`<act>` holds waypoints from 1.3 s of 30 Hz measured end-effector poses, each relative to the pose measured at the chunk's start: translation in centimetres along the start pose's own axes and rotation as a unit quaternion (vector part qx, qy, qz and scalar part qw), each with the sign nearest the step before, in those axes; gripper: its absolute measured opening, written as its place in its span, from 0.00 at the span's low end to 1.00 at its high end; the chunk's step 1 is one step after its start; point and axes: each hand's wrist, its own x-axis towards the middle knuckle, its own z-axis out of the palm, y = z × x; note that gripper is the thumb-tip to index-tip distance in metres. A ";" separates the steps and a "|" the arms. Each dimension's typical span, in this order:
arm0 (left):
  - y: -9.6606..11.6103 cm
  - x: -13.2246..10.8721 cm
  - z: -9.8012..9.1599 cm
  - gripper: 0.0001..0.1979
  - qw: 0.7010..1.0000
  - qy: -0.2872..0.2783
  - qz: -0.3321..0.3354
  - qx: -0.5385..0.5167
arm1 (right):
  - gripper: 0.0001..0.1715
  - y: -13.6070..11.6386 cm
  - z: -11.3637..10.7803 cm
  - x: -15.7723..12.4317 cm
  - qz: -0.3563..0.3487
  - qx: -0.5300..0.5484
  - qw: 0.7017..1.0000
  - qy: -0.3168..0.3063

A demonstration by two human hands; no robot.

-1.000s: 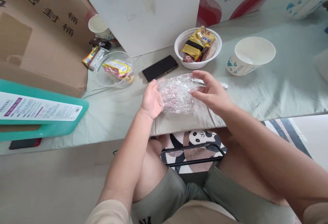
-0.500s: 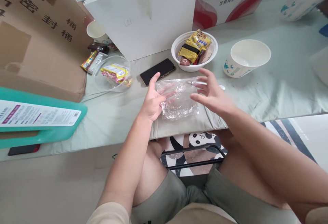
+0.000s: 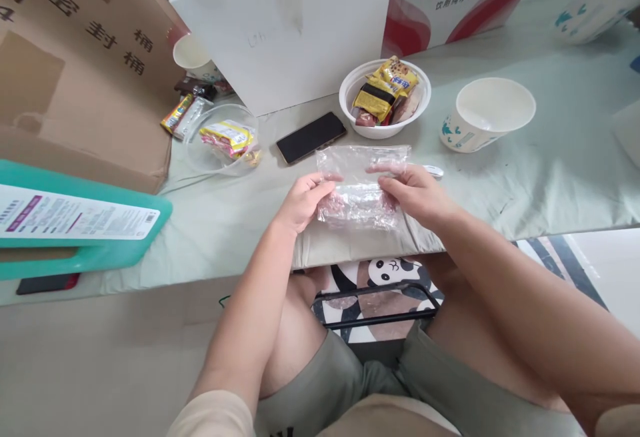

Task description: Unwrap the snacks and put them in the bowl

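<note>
A clear, crinkled plastic bag [image 3: 357,207] is stretched between my two hands, just over the front edge of the cloth-covered table. My left hand [image 3: 306,202] grips its left side, thumb on top and fingers partly seen through the film. On the opposite side my right hand [image 3: 417,193] pinches the bag between thumb and fingers. Past the bag lies a black phone [image 3: 311,138], apart from both hands. A white bowl [image 3: 345,100] of wrapped snacks [image 3: 385,93] stands behind it. Beyond my right hand, the end of a small white item [image 3: 434,171] shows; its kind is unclear.
Right of the bowl stands a paper cup [image 3: 470,123]. At left are a clear plastic bowl [image 3: 193,157] with snack packets, a cardboard box [image 3: 90,130] and a green container [image 3: 155,223]. White boxes [image 3: 310,43] line the back. The table's front edge runs close to my knees.
My hands were spread more, with raised fingers at the bag. Now both have lowered, and thumbs and fingers close on its sides. The bag looks flatter, its upper part spread out.
</note>
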 end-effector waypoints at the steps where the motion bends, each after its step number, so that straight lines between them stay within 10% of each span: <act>1: 0.1 -0.1 -0.1 0.13 1.000 -0.002 0.015 -0.016 | 0.13 0.0 -0.1 -0.1 -0.023 0.020 1.000 0.005; 6: 0.3 -0.2 -1.0 0.05 0.996 -0.006 0.060 -0.063 | 0.09 -0.6 -0.7 -0.4 -0.073 0.112 0.991 -0.027; 10: -0.3 0.6 -1.6 0.16 0.995 0.031 0.094 0.003 | 0.19 -0.8 -1.1 -0.4 -0.070 -0.002 0.995 -0.075; 17: -1.1 0.8 -1.5 0.14 0.987 0.004 0.116 0.112 | 0.22 -0.2 -2.4 -0.4 -0.152 -0.146 0.976 0.061; 21: -0.9 0.1 -0.6 0.16 0.982 -0.099 0.096 0.126 | 0.22 -0.7 -2.5 -0.8 -0.076 -0.115 0.986 -0.095; 25: -0.7 -0.2 0.1 0.28 0.992 -0.051 0.116 0.003 | 0.09 -0.9 -0.9 -1.0 -0.023 -0.169 0.958 -0.230; 31: -1.4 0.0 1.3 0.25 0.997 -0.073 0.000 -0.041 | 0.12 0.3 0.8 -0.4 -0.027 -0.010 0.994 -0.105; 39: -1.9 0.5 1.6 0.12 0.996 0.030 0.083 -0.007 | 0.12 1.0 1.9 0.6 -0.074 0.092 0.991 -0.065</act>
